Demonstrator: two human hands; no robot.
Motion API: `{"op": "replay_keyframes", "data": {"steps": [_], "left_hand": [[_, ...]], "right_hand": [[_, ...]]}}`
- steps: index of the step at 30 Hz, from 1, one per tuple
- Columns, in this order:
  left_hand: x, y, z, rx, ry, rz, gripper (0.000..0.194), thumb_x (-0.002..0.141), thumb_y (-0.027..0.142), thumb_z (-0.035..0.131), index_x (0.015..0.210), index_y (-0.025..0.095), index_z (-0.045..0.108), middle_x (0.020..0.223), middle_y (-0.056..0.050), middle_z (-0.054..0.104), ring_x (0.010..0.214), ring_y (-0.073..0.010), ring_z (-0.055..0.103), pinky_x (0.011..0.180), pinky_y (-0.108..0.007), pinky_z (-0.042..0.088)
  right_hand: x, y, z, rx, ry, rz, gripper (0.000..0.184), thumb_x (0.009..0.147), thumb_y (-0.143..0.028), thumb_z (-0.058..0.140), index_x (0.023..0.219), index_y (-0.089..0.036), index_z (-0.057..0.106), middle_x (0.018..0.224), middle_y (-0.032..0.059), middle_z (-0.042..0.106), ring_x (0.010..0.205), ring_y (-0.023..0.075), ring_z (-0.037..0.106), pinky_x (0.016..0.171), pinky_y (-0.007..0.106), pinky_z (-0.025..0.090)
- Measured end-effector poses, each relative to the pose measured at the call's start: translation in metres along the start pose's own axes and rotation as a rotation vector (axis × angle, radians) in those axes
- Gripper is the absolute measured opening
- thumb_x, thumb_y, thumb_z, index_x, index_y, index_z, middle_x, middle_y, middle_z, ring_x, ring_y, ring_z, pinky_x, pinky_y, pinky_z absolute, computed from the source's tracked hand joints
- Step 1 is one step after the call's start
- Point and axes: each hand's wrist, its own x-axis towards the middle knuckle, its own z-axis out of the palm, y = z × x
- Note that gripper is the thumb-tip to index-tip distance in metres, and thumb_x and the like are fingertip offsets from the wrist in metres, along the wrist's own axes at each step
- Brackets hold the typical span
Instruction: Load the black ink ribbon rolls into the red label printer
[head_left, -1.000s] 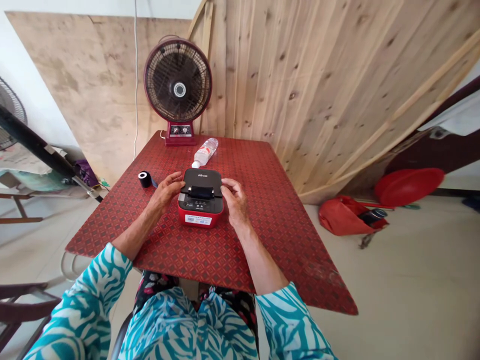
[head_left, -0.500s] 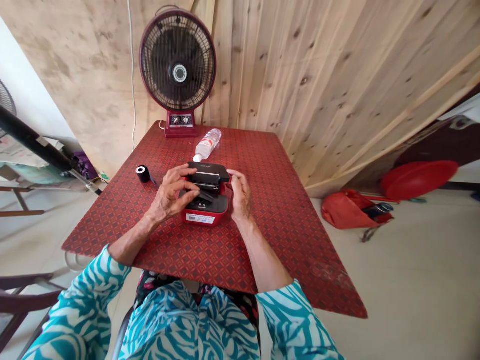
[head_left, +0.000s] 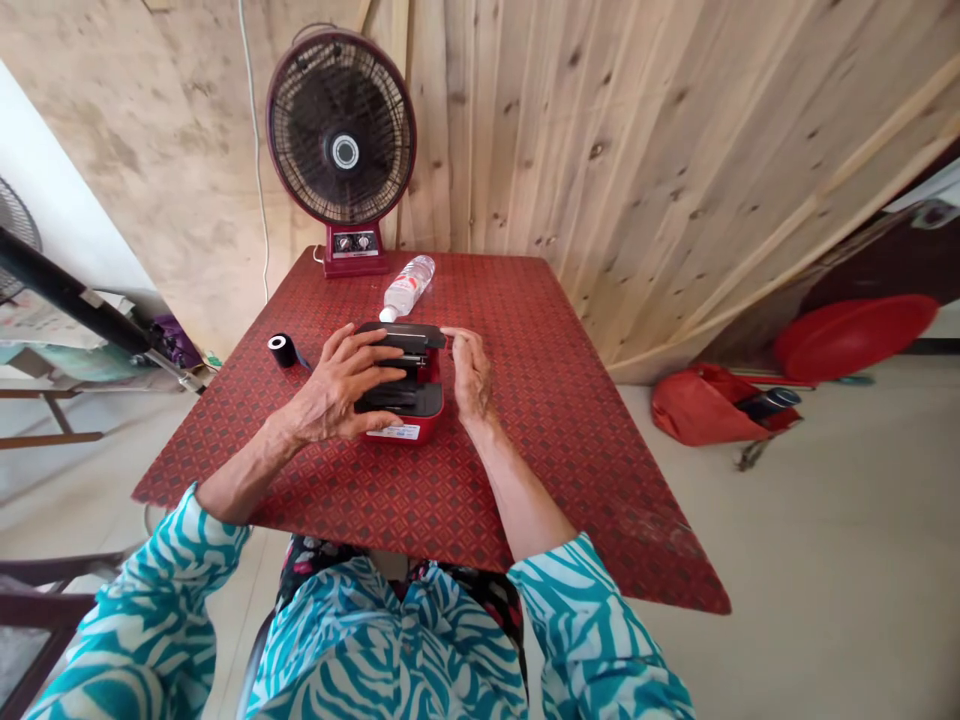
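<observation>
Near edge: teal-and-white patterned sleeves (head_left: 592,610) on both forearms, reaching onto the red patterned worktop (head_left: 577,480).

Label printer (head_left: 420,425): red body, black top, sits mid-worktop, between the hands, lid (head_left: 397,335) swung open toward far side.

Left grip (head_left: 337,385): spread over the printer's open top, fingers (head_left: 375,360) lying across the lid and the inside. Touching, but cannot tell if it's clenched or just resting.

Right grip (head_left: 469,372): on the right side of the printer, fingertips (head_left: 450,333) at the lid's right end. Touching there, firmness unclear.

Left of the left grip, near but not touching: black tape roll (head_left: 283,351), upright, short strip trailing off it.

Far of the printer: clear plastic water bottle (head_left: 405,288) lying on its side, cap toward the lid, just beyond it.

Far edge: maroon desk fan (head_left: 341,130) on its base, facing the person, against a plank wall (head_left: 637,170).

Right, off the worktop, on the floor (head_left: 825,560): red bag (head_left: 701,408) with a dark flask (head_left: 769,403) in it, red basin (head_left: 855,337) beyond.
</observation>
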Motion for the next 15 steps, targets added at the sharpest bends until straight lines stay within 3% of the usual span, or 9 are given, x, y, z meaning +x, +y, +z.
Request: {"op": "replay_keyframes", "data": {"steps": [5, 10, 15], "left_hand": [[-0.003, 0.01, 0.0, 0.044, -0.018, 0.018, 0.027, 0.093, 0.047, 0.061, 0.099, 0.024, 0.074, 0.1, -0.004, 0.075, 0.108, -0.0225, 0.066, 0.118, -0.052, 0.027], [-0.003, 0.021, -0.001, 0.066, -0.081, -0.007, 0.026, 0.097, 0.042, 0.055, 0.102, 0.024, 0.073, 0.096, -0.003, 0.075, 0.094, -0.0183, 0.068, 0.117, -0.049, 0.03], [-0.005, 0.025, -0.004, 0.117, -0.052, 0.031, 0.024, 0.1, 0.034, 0.051, 0.103, 0.024, 0.073, 0.092, -0.002, 0.076, 0.089, -0.0169, 0.068, 0.112, -0.045, 0.036]], "right_hand": [[0.002, 0.001, 0.002, 0.028, 0.001, -0.001, 0.044, 0.092, -0.064, 0.042, 0.1, -0.029, 0.068, 0.11, 0.005, 0.067, 0.109, 0.0202, 0.061, 0.105, 0.042, 0.047], [0.003, 0.0, 0.004, 0.032, 0.01, 0.008, 0.044, 0.092, -0.064, 0.043, 0.099, -0.029, 0.068, 0.11, 0.0047, 0.068, 0.109, 0.0196, 0.061, 0.104, 0.041, 0.047], [0.005, 0.0, 0.005, 0.036, 0.014, -0.012, 0.046, 0.091, -0.067, 0.043, 0.097, -0.029, 0.068, 0.107, 0.0054, 0.069, 0.107, 0.02, 0.062, 0.103, 0.041, 0.048]]}}
